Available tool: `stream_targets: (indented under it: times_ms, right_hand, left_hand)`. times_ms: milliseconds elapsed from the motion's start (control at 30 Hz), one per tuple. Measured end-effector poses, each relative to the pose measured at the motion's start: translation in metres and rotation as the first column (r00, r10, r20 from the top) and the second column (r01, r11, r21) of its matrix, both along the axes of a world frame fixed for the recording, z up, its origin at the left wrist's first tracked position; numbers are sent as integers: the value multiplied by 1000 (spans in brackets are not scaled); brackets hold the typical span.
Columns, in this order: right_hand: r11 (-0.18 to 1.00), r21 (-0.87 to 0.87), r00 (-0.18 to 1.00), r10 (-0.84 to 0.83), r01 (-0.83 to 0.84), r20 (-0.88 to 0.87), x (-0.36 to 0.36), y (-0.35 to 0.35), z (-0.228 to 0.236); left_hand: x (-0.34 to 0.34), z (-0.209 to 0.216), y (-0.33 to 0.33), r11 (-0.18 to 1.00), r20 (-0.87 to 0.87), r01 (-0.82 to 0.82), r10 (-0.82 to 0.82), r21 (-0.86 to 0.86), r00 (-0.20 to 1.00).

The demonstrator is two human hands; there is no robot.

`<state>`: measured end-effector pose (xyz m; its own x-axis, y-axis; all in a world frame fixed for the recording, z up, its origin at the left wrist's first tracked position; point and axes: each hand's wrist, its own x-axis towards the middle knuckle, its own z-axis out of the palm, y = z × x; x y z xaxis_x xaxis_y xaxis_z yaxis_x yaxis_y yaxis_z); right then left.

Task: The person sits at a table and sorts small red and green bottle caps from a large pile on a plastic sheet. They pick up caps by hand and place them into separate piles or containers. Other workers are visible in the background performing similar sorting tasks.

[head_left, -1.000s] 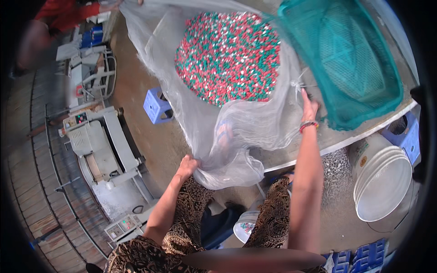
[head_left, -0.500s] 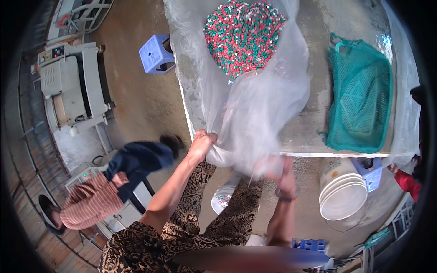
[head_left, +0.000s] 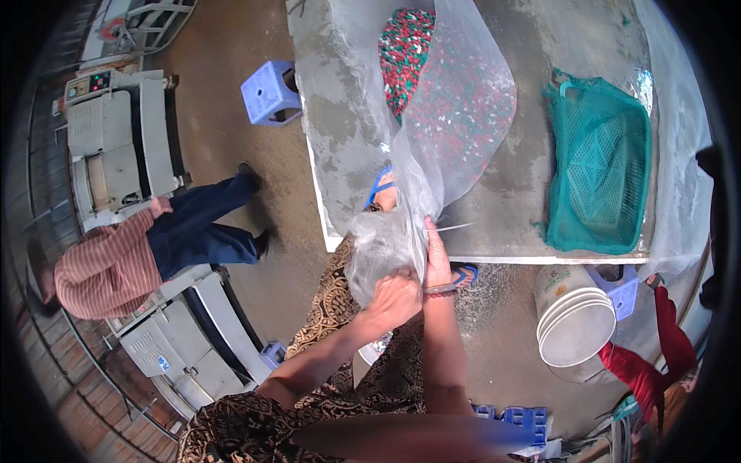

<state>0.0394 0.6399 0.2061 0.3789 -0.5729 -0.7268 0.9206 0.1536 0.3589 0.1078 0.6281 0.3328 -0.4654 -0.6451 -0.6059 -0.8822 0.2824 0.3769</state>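
A large clear plastic bag (head_left: 463,108) lies on the grey platform, full of small red, green and white pieces (head_left: 405,58). Its neck is gathered into a bunch near the platform's front edge. My left hand (head_left: 397,298) is closed on the loose plastic at the mouth end, knuckles up. Just beyond it, my right hand (head_left: 438,258) wraps the gathered neck from the right side, thumb pointing forward. A thin white strip (head_left: 455,227) sticks out to the right beside that thumb; what kind it is cannot be made out.
A green mesh-covered basket (head_left: 598,166) rests on the platform (head_left: 509,224) at right. Below stand a white bucket (head_left: 575,328) and a blue stool (head_left: 617,289); another blue stool (head_left: 270,92) is at left. A person in a striped top (head_left: 112,270) is near grey machines (head_left: 116,147); red sleeves (head_left: 644,370) show at right.
The bag's neck has been drawn together and its opening over the pieces narrowed. My hands have come close together from wide apart. The person at left has shifted, and red sleeves reach further in.
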Motion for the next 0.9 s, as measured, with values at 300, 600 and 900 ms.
stream_targets:
  times_ms: [300, 600, 900]
  right_hand:
    - [980, -49, 953, 177, -195, -246, -69, 33, 32]
    - [850, 30, 756, 484, -526, -440, -43, 29, 23]
    - [958, -60, 840, 214, -279, -498, -5, 9, 18]
  left_hand:
    - [-30, 68, -114, 999, -172, -44, 39, -21, 984]
    - [-143, -38, -290, 259, -175, -30, 730, 966, 660]
    - [-350, -89, -161, 792, -507, -28, 417, 610, 755]
